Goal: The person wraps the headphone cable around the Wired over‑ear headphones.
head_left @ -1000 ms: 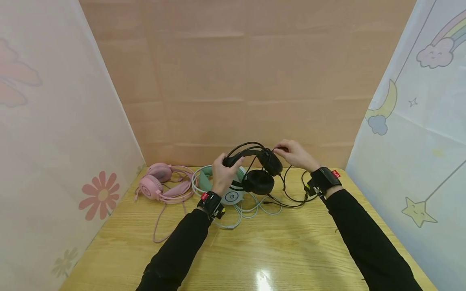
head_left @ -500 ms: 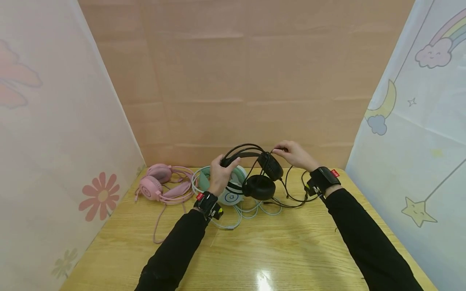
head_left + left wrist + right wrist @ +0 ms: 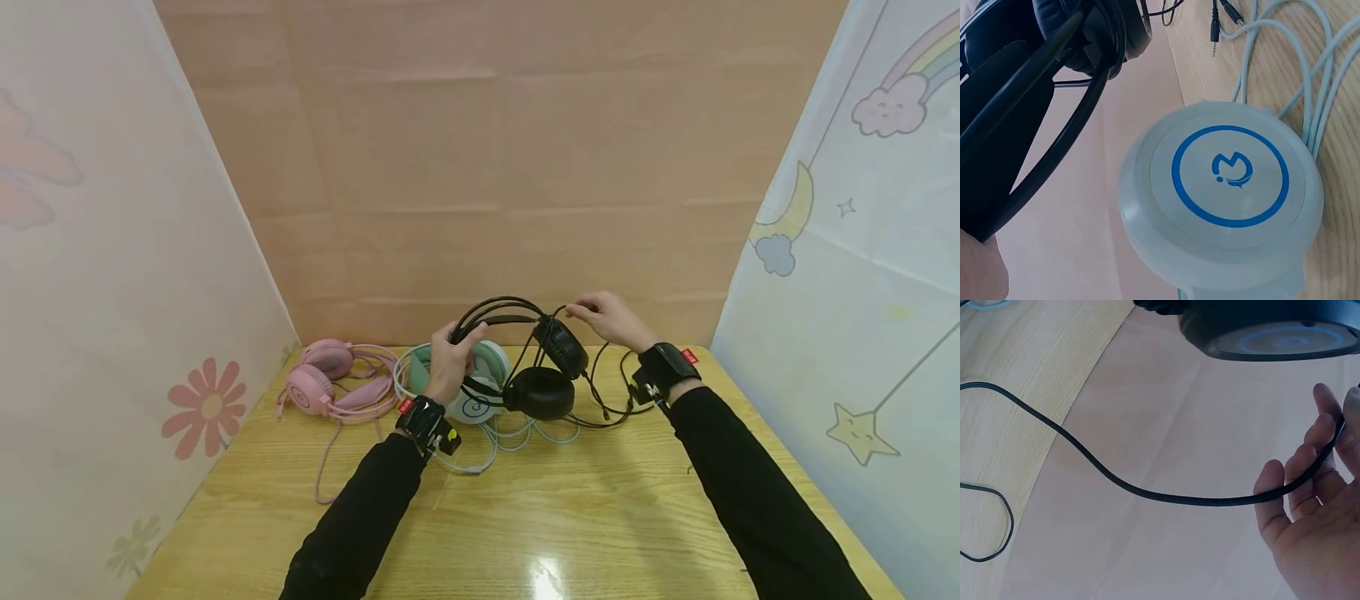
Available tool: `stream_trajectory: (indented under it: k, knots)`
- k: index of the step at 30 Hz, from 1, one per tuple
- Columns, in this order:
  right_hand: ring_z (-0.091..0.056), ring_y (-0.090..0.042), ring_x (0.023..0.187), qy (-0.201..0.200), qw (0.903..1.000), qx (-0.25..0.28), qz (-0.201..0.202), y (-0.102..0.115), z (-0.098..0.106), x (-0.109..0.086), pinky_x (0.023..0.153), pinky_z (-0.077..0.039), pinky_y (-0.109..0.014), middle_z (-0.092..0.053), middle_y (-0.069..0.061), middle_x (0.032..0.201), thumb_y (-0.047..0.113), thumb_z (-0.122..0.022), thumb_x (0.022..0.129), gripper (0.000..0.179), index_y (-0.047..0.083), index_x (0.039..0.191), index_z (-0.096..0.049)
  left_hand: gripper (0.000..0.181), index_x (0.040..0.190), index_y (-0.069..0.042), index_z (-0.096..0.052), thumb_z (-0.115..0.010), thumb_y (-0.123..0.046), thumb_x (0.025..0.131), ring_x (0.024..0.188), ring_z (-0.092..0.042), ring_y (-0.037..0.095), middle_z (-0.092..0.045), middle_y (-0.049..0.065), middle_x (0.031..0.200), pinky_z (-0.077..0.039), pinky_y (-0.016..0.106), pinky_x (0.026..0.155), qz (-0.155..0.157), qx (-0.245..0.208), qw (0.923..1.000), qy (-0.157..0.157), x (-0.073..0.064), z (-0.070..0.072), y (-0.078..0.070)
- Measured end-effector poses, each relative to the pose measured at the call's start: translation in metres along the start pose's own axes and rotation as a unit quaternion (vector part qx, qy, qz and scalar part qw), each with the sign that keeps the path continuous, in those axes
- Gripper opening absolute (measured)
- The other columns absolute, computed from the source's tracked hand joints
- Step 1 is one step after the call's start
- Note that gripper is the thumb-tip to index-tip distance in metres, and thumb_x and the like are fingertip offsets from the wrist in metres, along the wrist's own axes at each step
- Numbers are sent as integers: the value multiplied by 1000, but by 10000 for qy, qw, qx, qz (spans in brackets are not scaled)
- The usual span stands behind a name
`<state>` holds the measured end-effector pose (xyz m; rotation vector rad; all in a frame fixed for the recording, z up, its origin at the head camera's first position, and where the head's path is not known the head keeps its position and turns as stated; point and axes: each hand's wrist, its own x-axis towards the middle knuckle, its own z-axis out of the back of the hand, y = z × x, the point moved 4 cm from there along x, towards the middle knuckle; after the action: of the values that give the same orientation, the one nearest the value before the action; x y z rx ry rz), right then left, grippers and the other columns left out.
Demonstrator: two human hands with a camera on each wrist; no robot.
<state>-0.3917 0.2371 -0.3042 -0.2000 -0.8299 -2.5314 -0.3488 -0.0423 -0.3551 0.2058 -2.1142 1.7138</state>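
Note:
In the head view my left hand grips the headband of the black headphones, which are raised over the back of the table with both ear cups to the right. Their cups and double-wire band fill the upper left of the left wrist view. My right hand, just right of the upper cup, pinches the black cable between thumb and fingers. The cable sags across the right wrist view. Behind and below my left hand lie mint-and-white headphones, partly hidden in the head view.
Pink headphones lie at the back left, their cord trailing forward. Loops of pale cable spread on the wooden table. Black cable coils lie near its right back edge. Papered walls enclose the back and both sides.
My left hand has shifted slightly left, and the black ear cups have sunk a little and moved right. My right hand, still pinching the cable, has barely moved.

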Motion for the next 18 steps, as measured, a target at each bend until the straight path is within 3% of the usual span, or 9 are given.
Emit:
stream_trajectory:
  k: [4, 9, 18]
  knots:
    - [-61, -36, 106, -37, 10000, -39, -11, 1, -2, 2, 88, -47, -49, -66, -22, 115, 26, -47, 105, 34, 2, 118, -68, 16, 90, -9, -57, -63, -22, 97, 40, -25, 9, -31, -10, 48, -27, 27, 44, 139, -162, 9997, 86, 3, 3, 8]
    - [-61, -34, 101, 3, 9999, -134, 21, 2, -5, 3, 82, -44, -44, -66, -21, 114, 24, -46, 105, 32, 4, 115, -69, 21, 82, -11, -54, -61, -23, 98, 41, -15, 11, -25, -7, 48, -20, 29, 45, 159, -567, 9981, 203, 5, 6, 18]
    - [-61, -34, 101, 100, 9999, -115, -41, -1, -7, 1, 81, -47, -45, -67, -20, 112, 24, -45, 106, 33, 3, 118, -68, 36, 76, -4, -38, -54, -22, 102, 44, -10, 15, -23, -8, 50, -15, 33, 45, -103, -682, 9967, 435, -2, 5, 10]
